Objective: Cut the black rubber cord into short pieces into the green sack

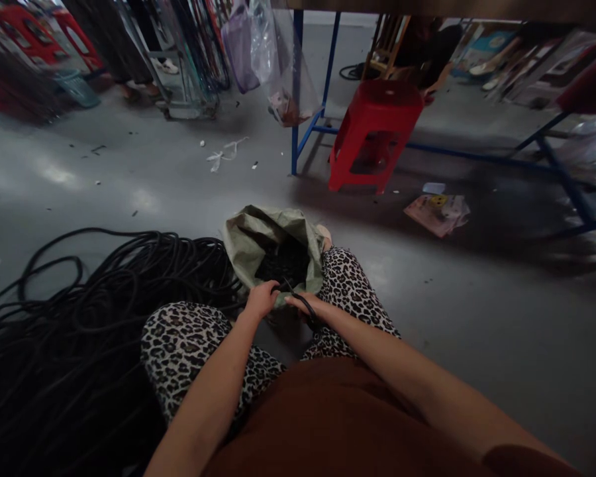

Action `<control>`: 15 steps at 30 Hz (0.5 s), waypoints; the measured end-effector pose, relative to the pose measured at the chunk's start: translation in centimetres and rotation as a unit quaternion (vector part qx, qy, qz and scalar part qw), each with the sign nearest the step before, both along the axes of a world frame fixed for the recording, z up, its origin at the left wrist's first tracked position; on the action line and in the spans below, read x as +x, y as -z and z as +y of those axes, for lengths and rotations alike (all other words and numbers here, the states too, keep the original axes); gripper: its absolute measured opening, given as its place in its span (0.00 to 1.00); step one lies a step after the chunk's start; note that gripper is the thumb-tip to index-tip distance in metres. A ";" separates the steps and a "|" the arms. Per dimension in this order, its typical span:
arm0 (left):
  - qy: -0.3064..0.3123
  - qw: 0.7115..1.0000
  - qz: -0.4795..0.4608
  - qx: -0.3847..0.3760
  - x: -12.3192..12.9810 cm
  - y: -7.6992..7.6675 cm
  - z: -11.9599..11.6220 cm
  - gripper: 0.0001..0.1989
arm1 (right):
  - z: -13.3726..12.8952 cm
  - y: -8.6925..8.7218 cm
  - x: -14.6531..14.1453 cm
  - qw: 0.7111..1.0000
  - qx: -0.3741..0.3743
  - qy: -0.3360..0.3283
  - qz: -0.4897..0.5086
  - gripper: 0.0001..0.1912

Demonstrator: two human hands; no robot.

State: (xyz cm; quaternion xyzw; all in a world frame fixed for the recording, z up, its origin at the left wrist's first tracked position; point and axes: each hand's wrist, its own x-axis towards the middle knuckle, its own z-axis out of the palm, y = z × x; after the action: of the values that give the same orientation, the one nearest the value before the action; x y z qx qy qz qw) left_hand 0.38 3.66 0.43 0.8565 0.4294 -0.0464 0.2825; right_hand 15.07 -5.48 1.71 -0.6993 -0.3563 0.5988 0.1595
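Observation:
My right hand [308, 303] is closed around scissors [304, 305] with black handles, their blades pointing up and left over a sack's near rim. Just left of the blades, my left hand [262, 299] is closed, pinching what looks like a black cord [277, 287], mostly hidden by the fingers. Both hands are at the near edge of an open grey-green woven sack [238, 240] between my knees. Inside it lie many small black pieces [284, 260], too dark to make out singly. A large heap of black cord [179, 271] spreads over the floor to the left.
A red plastic stool [377, 126] stands ahead, beside a blue-legged table [296, 93] with clear plastic bags [291, 79] hanging from it. A printed packet [440, 213] lies on the floor at right. Another person's legs [112, 46] and a wheeled rack [186, 99] are at upper left.

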 end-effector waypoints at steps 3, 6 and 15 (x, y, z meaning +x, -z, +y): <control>0.000 1.000 -0.006 -0.015 0.0 0.0 -0.1 0.16 | 0.0 0.3 -0.1 1.000 0.006 -0.004 -0.005 0.18; 0.011 1.000 -0.012 -0.016 -0.1 0.4 -0.2 0.16 | 0.0 0.4 -0.2 1.000 -0.012 0.011 -0.002 0.17; 0.013 0.999 -0.013 -0.031 -0.1 1.3 -0.2 0.16 | -0.2 1.6 -0.4 0.999 -0.009 0.047 -0.017 0.16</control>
State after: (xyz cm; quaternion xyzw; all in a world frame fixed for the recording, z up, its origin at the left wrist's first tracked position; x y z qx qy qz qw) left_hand 0.28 3.50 -0.85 0.8533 0.4132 -0.0524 0.3137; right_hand 14.62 -5.69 0.14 -0.7271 -0.3198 0.5819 0.1749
